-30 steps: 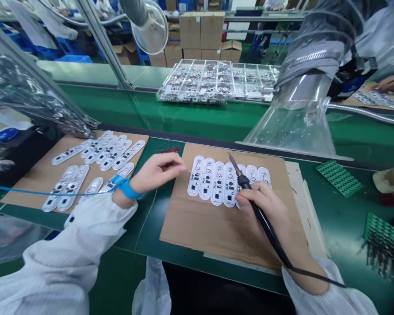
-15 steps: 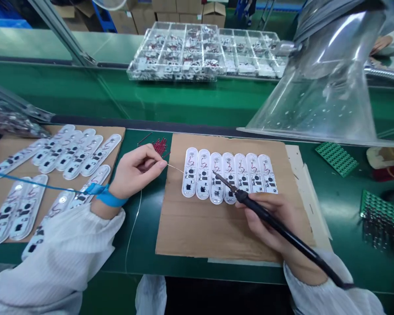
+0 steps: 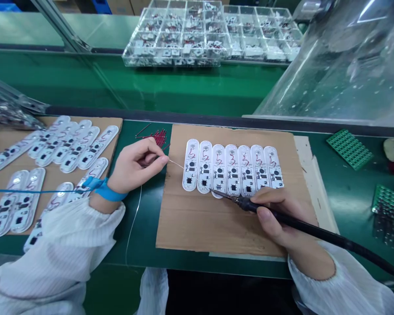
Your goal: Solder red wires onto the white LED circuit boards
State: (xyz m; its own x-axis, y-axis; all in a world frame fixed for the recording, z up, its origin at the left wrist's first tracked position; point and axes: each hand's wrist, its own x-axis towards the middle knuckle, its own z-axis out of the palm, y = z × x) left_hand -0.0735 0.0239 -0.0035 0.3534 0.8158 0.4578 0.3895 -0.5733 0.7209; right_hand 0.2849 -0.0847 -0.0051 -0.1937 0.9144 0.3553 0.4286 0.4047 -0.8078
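Observation:
Between the thumb and fingers of my left hand (image 3: 138, 164) is pinched a thin solder wire (image 3: 175, 163). Its free end reaches right, over the leftmost boards. My right hand (image 3: 279, 214) is closed around the black handle of a soldering iron (image 3: 246, 203). The iron's tip points left and lies at the lower end of the third board from the left; whether it touches is too small to tell. Several white oblong circuit boards (image 3: 191, 164) stand side by side in a row on a cardboard sheet (image 3: 190, 223), each with a red wire near its top.
More boards lie on a second cardboard (image 3: 113, 151) at left. Red wire pieces (image 3: 159, 138) sit behind my left hand. A clear hood (image 3: 325, 87) overhangs the back right. Green perforated boards (image 3: 350, 148) lie at right; divided clear trays (image 3: 177, 35) stand behind. A blue cord (image 3: 52, 191) runs from my left wristband.
The iron's tip has moved down, from the upper part of the boards to the third board's lower end, and the handle lies flatter. My left hand keeps its pinch. The view has tilted downward.

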